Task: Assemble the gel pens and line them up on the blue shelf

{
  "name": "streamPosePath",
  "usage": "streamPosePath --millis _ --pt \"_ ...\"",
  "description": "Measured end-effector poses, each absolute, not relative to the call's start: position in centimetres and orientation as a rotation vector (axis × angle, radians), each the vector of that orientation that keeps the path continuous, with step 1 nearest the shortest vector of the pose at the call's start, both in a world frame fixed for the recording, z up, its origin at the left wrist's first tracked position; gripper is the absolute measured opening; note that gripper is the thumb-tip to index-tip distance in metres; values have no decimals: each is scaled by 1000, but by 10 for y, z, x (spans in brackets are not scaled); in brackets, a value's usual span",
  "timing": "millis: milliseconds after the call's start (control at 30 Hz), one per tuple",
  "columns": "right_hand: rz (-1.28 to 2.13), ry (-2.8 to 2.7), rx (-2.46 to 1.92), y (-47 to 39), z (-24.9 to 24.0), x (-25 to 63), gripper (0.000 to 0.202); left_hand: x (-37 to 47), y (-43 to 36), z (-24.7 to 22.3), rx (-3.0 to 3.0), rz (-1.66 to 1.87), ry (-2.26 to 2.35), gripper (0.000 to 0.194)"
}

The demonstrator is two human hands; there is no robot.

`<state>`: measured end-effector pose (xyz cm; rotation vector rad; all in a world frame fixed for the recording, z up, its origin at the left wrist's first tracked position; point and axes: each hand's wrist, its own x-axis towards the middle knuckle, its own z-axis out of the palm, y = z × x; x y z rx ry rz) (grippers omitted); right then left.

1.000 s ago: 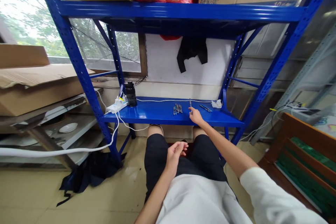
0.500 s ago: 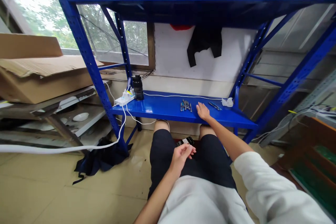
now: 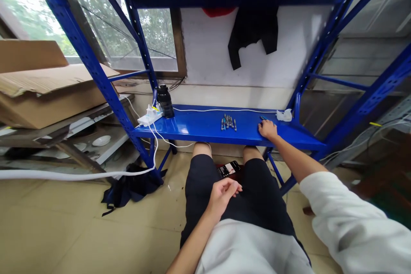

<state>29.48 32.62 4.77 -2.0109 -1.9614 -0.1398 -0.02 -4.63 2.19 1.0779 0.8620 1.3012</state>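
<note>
My right hand (image 3: 267, 129) is on the right part of the blue shelf (image 3: 195, 125), its fingers bent down over slim pen-like sticks. A blue tip of one stick (image 3: 263, 118) shows past the fingers; my hand covers the rest. To its left lies a row of several short dark and blue pen-like sticks (image 3: 228, 123), side by side. Over my lap, my left hand (image 3: 223, 197) is loosely curled with the thumb against the fingers, and nothing shows in it. Beyond it, a phone (image 3: 229, 169) with a lit screen lies low between my knees.
A black bottle (image 3: 165, 102) and a white power strip (image 3: 150, 117) stand at the shelf's left end. A white cable (image 3: 221, 110) runs along the back to a crumpled white plastic piece (image 3: 284, 115). An open cardboard box (image 3: 54, 94) sits on the left rack. Dark fabric (image 3: 131, 188) lies on the floor.
My right hand has moved right along the shelf, from beside the row of sticks onto the separate sticks. My left hand stays over my lap. The view has tilted down slightly.
</note>
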Motion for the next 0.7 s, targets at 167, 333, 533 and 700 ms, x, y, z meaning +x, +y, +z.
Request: streamPosePath --millis 167,333,533,700 --pt "-170 -1841 -2044 320 49 295 60 -1 -46 18 1096 1297 877 45" --pt "-91 -1863 -2085 327 51 299 62 -1 -45 17 1097 1293 892 45" --pt "-55 -1949 -2049 325 53 301 52 -1 -47 19 1074 1289 892 46" --pt "-88 -1987 -1978 311 57 296 43 -1 -45 19 1100 1292 876 49"
